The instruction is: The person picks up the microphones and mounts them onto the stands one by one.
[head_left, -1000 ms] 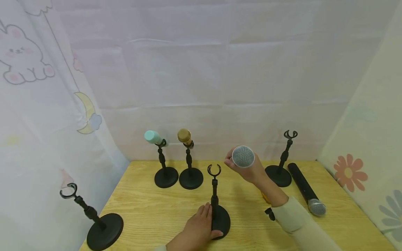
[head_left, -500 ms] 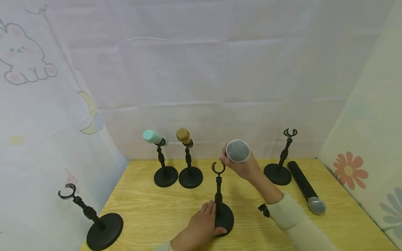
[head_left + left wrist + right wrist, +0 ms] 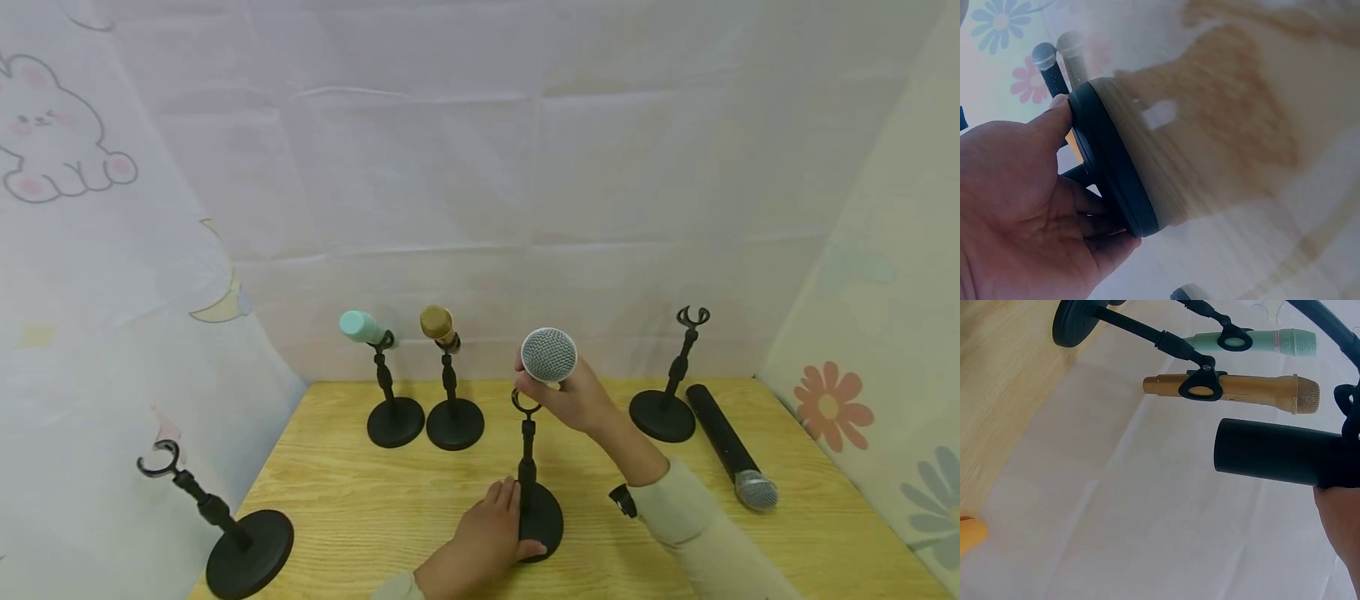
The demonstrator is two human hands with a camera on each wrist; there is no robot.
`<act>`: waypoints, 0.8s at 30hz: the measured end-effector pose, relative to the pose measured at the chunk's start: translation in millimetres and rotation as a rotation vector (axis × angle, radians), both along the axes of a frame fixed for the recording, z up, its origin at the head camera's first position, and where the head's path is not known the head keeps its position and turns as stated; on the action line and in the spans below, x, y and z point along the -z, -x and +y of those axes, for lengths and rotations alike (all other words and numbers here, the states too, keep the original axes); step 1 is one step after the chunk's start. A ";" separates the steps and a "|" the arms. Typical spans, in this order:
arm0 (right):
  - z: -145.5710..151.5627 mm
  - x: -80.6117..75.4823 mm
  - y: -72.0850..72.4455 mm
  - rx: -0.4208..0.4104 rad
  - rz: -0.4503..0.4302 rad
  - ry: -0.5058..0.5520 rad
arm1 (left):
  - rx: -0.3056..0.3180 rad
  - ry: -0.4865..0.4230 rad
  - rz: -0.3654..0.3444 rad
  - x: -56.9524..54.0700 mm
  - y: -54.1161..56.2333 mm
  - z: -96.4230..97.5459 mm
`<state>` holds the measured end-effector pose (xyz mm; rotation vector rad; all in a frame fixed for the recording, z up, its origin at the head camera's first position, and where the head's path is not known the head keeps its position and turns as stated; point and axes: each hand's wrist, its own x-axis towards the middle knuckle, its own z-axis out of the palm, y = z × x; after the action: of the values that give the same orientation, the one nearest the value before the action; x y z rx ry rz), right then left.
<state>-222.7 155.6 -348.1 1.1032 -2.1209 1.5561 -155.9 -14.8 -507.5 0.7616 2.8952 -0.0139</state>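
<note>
My right hand [image 3: 581, 400] grips a microphone with a silver mesh head [image 3: 549, 355], the head facing the camera. Its black body [image 3: 1279, 452] shows in the right wrist view, right beside the stand's clip. In the head view the microphone overlaps the clip [image 3: 527, 407] of the middle black stand. Down at the table, my left hand [image 3: 487, 529] holds that stand's round base [image 3: 542, 521]. Thumb and fingers lie around the base's edge in the left wrist view, the fingertips partly hidden by the base [image 3: 1113, 162].
Farther back, a mint microphone [image 3: 362, 327] and a gold microphone [image 3: 437, 322] sit in stands. Bare stands are at front left [image 3: 247, 546] and back right [image 3: 663, 414]. A black microphone [image 3: 723, 437] lies on the right of the table [image 3: 360, 500]. An orange object [image 3: 972, 534] shows in the right wrist view.
My right hand has carried the microphone left and slightly back, over the middle stand's clip. The left hand and the stand it holds have shifted a little to the right.
</note>
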 end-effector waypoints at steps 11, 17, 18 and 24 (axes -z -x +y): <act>-4.5 -1.6 -9.1 -0.013 -0.085 -0.037 | 0.009 0.015 0.015 -1.9 -1.1 0.2; -4.3 4.8 -8.8 0.036 0.010 -0.072 | 0.005 0.020 0.015 2.4 0.5 1.8; -4.3 6.1 -8.9 0.037 0.011 -0.075 | 0.003 0.023 0.011 2.6 0.8 2.1; -7.2 13.0 -10.5 0.101 -0.018 -0.138 | -0.009 0.035 -0.004 0.9 1.1 2.8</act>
<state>-212.2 148.4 -361.2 1.0103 -2.2876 1.3988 -156.9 -12.0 -508.4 0.7413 2.8862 -0.0621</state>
